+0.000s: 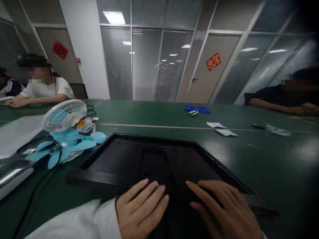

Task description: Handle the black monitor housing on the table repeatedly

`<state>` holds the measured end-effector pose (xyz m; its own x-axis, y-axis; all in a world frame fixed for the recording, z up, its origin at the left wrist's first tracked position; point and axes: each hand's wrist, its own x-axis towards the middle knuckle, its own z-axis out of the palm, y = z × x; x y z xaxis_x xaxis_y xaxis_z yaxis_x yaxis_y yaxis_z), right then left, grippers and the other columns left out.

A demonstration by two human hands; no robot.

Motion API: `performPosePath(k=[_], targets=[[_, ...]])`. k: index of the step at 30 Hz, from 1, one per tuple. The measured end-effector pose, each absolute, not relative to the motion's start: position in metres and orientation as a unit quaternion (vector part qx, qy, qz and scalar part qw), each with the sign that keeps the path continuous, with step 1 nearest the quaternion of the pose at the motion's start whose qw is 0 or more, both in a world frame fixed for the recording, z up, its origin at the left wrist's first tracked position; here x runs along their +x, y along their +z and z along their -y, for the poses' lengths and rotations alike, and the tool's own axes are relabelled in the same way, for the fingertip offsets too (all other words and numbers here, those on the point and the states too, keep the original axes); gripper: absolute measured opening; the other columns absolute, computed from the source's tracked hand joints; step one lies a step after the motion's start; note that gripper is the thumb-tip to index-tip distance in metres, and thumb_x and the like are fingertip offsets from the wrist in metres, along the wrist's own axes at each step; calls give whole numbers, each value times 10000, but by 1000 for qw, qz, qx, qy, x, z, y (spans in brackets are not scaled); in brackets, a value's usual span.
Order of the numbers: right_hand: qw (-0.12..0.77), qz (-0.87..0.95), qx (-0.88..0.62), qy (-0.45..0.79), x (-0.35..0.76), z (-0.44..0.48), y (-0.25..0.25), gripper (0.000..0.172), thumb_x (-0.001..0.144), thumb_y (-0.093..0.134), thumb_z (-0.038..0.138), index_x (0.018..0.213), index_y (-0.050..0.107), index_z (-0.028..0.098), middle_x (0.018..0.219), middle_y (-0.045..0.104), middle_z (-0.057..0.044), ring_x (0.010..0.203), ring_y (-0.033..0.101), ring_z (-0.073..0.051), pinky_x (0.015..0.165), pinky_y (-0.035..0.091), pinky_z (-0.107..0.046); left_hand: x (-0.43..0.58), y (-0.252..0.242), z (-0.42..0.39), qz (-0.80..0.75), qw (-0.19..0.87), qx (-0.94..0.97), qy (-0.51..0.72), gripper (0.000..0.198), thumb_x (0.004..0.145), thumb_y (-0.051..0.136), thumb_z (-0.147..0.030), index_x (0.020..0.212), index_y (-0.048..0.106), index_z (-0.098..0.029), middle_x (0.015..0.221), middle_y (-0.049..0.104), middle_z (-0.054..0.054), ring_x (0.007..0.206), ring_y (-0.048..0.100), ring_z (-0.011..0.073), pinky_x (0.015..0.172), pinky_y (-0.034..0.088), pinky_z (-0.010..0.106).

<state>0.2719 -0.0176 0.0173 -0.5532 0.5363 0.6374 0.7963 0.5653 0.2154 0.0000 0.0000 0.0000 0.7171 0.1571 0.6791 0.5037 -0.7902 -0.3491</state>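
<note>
Two: left hand (141,209), right hand (224,209), hiding frame (112,156) edge (blurred).

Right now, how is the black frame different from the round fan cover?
The black frame is rectangular; the fan cover is white and round. The frame lies flat on the green table, while the fan cover stands tilted over blue fan blades. The left hand and right hand rest on the frame; no hand touches the fan cover. Both sit on that table.
</note>
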Motion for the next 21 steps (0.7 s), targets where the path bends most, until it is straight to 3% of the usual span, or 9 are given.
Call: performPosePath(k=[21], targets=[[314, 824, -414, -228, 266, 17, 11, 301, 886, 516, 246, 1171, 594, 194, 1018, 586, -67, 933, 526, -177, 844, 389, -340, 6, 2, -3, 176, 272, -858, -397, 396, 981, 283, -115, 1134, 642, -185, 1195, 606, 85, 1143, 540, 228, 939, 492, 379]])
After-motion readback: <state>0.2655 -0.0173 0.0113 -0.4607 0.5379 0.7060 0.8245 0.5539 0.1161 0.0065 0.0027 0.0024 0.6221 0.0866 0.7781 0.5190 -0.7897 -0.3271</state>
